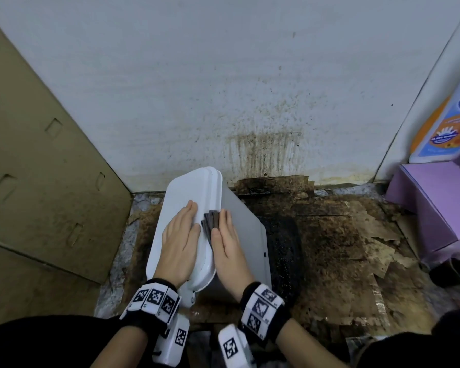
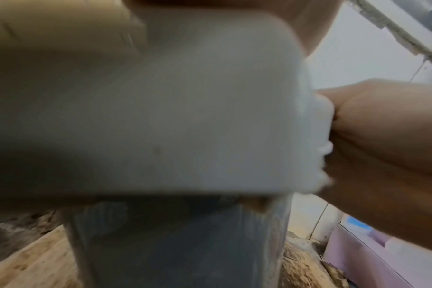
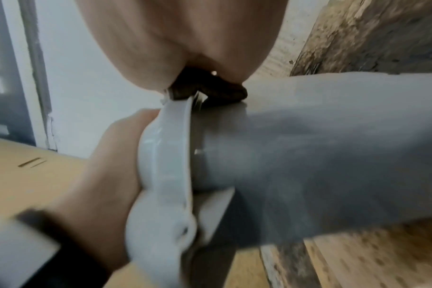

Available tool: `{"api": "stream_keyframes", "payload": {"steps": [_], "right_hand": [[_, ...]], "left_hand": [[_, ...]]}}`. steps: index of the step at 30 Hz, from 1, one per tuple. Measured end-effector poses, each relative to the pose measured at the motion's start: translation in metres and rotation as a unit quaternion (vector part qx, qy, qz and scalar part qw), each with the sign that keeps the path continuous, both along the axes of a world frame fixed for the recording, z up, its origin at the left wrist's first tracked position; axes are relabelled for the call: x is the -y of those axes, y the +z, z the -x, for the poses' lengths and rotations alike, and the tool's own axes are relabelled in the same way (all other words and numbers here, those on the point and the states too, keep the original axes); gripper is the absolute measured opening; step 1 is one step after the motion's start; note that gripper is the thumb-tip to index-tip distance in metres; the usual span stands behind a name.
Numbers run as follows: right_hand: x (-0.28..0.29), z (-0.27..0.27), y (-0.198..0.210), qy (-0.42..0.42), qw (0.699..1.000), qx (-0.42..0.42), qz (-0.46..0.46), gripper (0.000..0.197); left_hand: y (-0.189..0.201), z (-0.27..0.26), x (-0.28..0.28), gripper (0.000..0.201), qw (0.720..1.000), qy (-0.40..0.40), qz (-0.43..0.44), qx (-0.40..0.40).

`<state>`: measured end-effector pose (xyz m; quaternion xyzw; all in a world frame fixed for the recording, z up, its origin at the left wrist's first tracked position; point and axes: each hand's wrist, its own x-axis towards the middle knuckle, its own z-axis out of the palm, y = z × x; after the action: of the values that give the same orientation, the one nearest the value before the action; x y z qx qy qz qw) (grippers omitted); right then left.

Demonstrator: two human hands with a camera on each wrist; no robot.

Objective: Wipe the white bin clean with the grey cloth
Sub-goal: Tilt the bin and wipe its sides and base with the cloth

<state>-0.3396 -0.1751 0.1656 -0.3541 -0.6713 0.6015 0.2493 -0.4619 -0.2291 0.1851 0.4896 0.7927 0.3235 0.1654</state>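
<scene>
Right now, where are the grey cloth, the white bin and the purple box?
grey cloth (image 1: 211, 221), head view, its exposed folded edge.
white bin (image 1: 246, 224), head view, its bare side wall.
purple box (image 1: 436, 200), head view, its top face.

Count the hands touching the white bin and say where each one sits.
2. The left hand lies flat on the lid of the white bin. The right hand presses the grey cloth against the bin's side, just under the lid's rim.
</scene>
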Motion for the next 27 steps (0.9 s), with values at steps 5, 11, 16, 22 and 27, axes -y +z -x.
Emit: {"api": "stream_keyframes", "payload": {"steps": [5,11,16,22,27], "right_hand": [[-0.051,0.019,0.005,0.018,1.0,0.025,0.002,0.059],[-0.042,0.015,0.005,-0.005,1.0,0.025,-0.001,0.059],[0.046,-0.011,-0.006,-0.087,0.996,-0.002,-0.005,0.055],[0.085,-0.011,-0.005,-0.102,0.993,0.026,-0.044,0.053],[0.06,-0.012,-0.016,-0.104,0.994,-0.018,-0.039,0.055]], "left_hand": [[0.0,-0.003,-0.002,0.058,1.0,-0.005,0.0,-0.008],[0.002,-0.004,-0.003,0.058,1.0,-0.006,-0.005,0.0],[0.002,-0.004,-0.004,0.059,1.0,0.002,-0.019,0.012],[0.001,0.0,0.001,0.058,1.0,0.01,-0.02,0.012],[-0.001,0.001,0.001,0.058,1.0,0.007,-0.027,0.011]]}}
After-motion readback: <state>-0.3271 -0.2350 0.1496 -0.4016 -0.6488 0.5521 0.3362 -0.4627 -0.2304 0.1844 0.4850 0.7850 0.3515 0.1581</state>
